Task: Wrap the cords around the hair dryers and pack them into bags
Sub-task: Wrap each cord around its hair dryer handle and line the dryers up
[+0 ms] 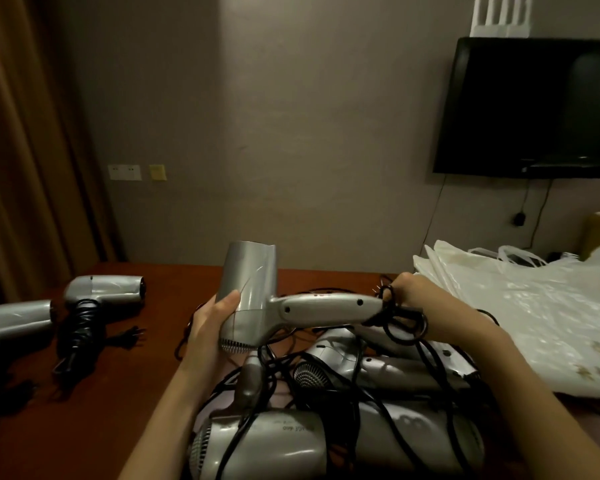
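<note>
My left hand [212,315] grips the barrel of a silver hair dryer [253,299], held above the table with its nozzle up and its handle pointing right. At the handle's end my right hand [418,294] pinches its black cord [400,318], which loops around the tip. Below lies a pile of silver hair dryers [326,431] in tangled black cords. On the left of the table a hair dryer [101,294] lies with its cord wound on the handle, and another dryer [11,320] sits at the frame's edge. White plastic bags [520,306] lie at the right.
The brown wooden table [118,375] reaches the beige wall. A dark TV [530,105] hangs at upper right, with wires running down to a wall plug [518,219]. A curtain [18,150] hangs at the left. Wall sockets [124,172] sit above the table's far edge.
</note>
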Tool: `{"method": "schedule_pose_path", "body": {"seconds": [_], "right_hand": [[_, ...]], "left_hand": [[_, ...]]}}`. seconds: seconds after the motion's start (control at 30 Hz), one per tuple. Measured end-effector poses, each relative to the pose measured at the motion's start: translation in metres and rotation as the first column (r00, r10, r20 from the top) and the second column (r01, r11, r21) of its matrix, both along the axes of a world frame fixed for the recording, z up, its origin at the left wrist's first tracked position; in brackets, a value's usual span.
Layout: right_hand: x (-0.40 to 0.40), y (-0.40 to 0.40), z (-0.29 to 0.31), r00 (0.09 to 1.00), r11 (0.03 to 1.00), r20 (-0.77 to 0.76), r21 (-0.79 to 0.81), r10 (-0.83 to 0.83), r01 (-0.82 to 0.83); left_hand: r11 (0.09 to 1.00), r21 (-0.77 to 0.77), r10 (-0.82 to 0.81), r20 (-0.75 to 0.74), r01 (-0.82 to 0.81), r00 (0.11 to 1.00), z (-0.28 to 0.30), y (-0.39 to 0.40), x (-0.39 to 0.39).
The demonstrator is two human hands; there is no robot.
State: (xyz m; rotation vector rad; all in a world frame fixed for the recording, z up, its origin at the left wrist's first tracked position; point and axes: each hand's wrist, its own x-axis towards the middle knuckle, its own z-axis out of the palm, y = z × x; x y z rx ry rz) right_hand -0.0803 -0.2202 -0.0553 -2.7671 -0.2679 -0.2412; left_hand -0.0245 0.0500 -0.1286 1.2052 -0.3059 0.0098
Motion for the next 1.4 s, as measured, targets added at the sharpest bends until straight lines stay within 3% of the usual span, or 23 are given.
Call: {"method": "schedule_pose_path", "body": {"seconds": [0.2, 0.4, 0.6, 0.7, 0.77, 0.87, 1.03, 1.4], "right_hand": [[-0.008, -0.001, 0.010, 0.992, 0.983, -0.123, 0.181, 0.039, -0.017], [-0.017, 0.001, 0.026, 0.994, 0.924, -0.098, 0.382, 0.042, -0.001], [-0.021, 0.015, 0.027, 0.989, 0.946, 0.099, 0.295, 0.107, -0.132], [-0.019, 0.022, 0.024, 0.982, 0.911, 0.056, 0.367, 0.182, -0.190], [-0.017, 0.028, 0.017, 0.972, 0.926, -0.012, 0.305, 0.236, -0.221], [-0.013, 0.034, 0.007, 0.957, 0.937, -0.118, 0.267, 0.266, -0.227], [-0.012, 0.030, 0.003, 0.937, 0.928, -0.237, 0.333, 0.255, -0.168], [-0.004, 0.021, 0.003, 0.987, 0.980, -0.157, 0.200, 0.040, -0.008]], "left_hand": [[0.993, 0.117, -0.016, 0.114, 0.003, 0.993, 0.000, -0.004, -0.006], [0.972, 0.163, 0.132, 0.222, -0.170, 0.966, 0.001, -0.006, -0.010], [0.943, 0.134, 0.266, 0.240, -0.303, 0.934, -0.002, -0.006, -0.009], [0.929, 0.066, 0.348, 0.184, -0.365, 0.919, -0.001, -0.004, -0.007], [0.927, 0.039, 0.365, 0.136, -0.373, 0.921, -0.002, -0.002, -0.005], [0.931, 0.020, 0.361, 0.106, -0.364, 0.927, -0.004, -0.001, -0.003], [0.949, -0.033, 0.313, 0.030, -0.312, 0.949, -0.005, -0.001, -0.001], [0.977, -0.139, 0.155, -0.049, -0.161, 0.987, -0.002, 0.000, 0.001]]}}
